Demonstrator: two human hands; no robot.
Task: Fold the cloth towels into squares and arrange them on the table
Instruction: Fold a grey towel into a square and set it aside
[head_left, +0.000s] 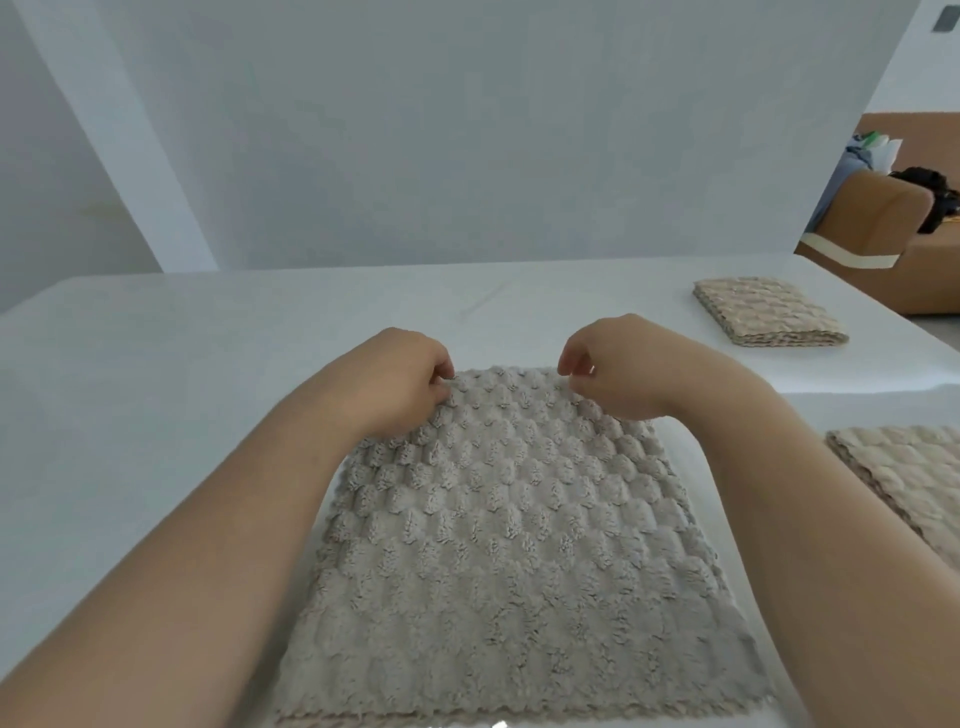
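A beige bumpy cloth towel (514, 545) lies spread flat on the white table (156, 364) right in front of me. My left hand (400, 379) pinches its far left corner with curled fingers. At the far right corner rests my right hand (618, 369), fingers bent and touching the towel's edge. A folded beige towel (769, 312) sits at the back right of the table. Another beige towel (914, 478) lies at the right edge, partly cut off by the frame.
A white wall or panel (467, 130) rises behind the table. Beyond the table's right corner stands a brown sofa (883, 218) with dark items and bags on it.
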